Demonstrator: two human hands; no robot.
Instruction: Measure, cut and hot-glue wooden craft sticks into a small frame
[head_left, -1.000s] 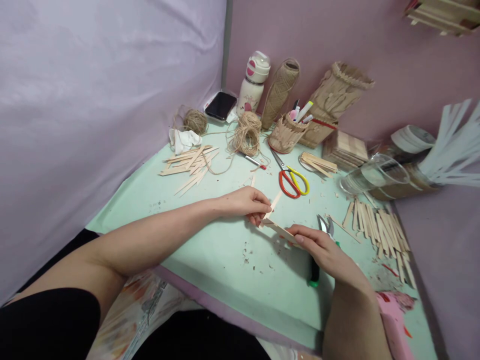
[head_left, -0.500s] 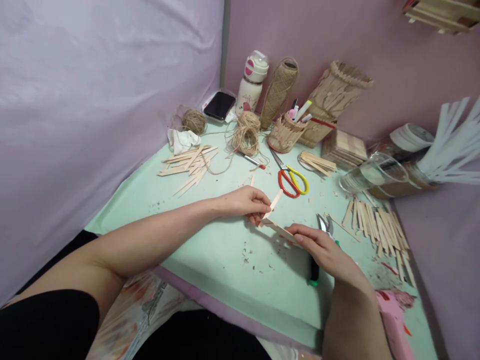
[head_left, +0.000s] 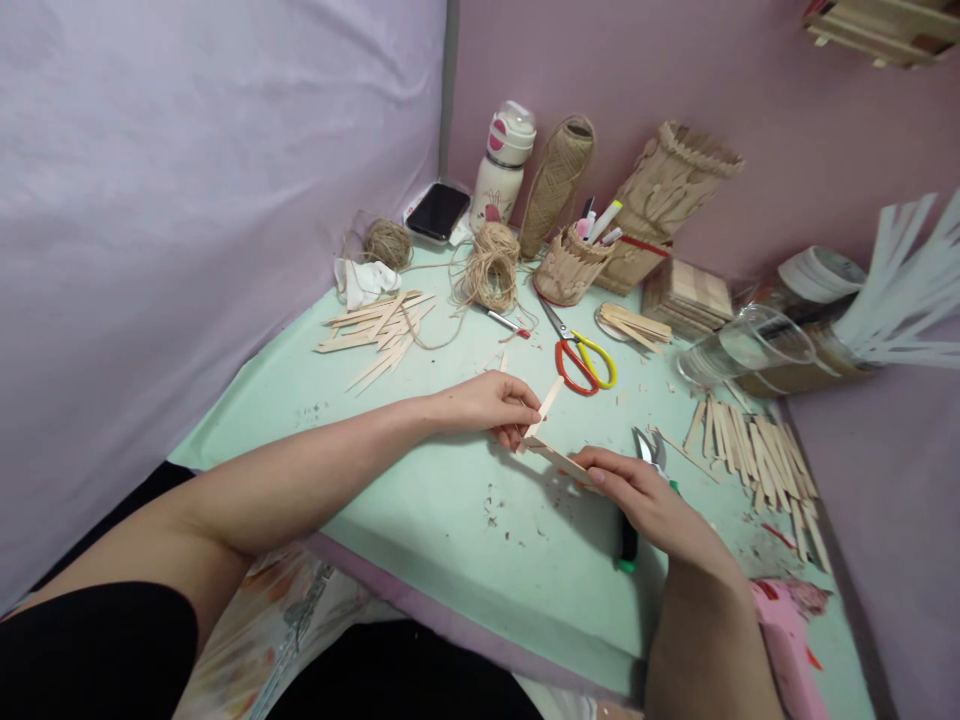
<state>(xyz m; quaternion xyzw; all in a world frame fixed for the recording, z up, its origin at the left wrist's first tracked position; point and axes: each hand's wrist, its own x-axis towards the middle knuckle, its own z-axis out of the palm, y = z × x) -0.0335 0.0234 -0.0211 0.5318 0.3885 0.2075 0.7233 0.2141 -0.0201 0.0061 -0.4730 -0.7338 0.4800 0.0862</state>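
My left hand (head_left: pixel 491 402) pinches one short wooden stick (head_left: pixel 547 403) that points up and to the right. My right hand (head_left: pixel 649 503) holds a second, longer wooden stick (head_left: pixel 556 458) lying nearly flat. The two sticks meet at their left ends, just right of my left fingertips, above the mint-green table (head_left: pixel 420 500). Green-handled cutters (head_left: pixel 637 500) lie partly hidden under my right hand.
Red and yellow scissors (head_left: pixel 583 360) lie behind the hands. Cut sticks are piled at the far left (head_left: pixel 379 325) and at the right (head_left: pixel 757 460). Twine balls (head_left: pixel 491 268), a bottle (head_left: pixel 504 165), a phone (head_left: pixel 439 210), woven holders and a glass jar (head_left: pixel 750 355) line the back. A pink glue gun (head_left: pixel 787 640) lies at the near right.
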